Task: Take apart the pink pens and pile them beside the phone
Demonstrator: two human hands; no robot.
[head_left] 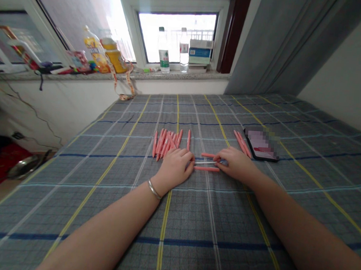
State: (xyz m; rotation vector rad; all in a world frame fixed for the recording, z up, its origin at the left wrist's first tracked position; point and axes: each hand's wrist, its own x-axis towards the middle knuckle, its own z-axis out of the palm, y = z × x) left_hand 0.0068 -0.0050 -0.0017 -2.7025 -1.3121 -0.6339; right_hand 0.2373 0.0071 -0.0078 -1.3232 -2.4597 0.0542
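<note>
A thin white stick (205,163), perhaps a pen refill, spans the gap between my two hands, just over the bed cover. My left hand (177,167) has its fingers closed at the stick's left end. At the other end my right hand (232,162) pinches it. Nearer me lies a long pink pen barrel (207,169), and on the far side a shorter pink pen piece (208,155), partly covered by my right fingers. Beyond my left hand several pink pens (168,142) lie in a loose pile, with a single pink pen (188,140) to their right.
Several pink pens (242,143) lie beside a phone (262,145) to the right. The checked bed cover (187,217) spreads under everything. On the windowsill (147,74) stand bottles (164,54), a yellow container (116,59) with a strap, and stacked boxes (200,52).
</note>
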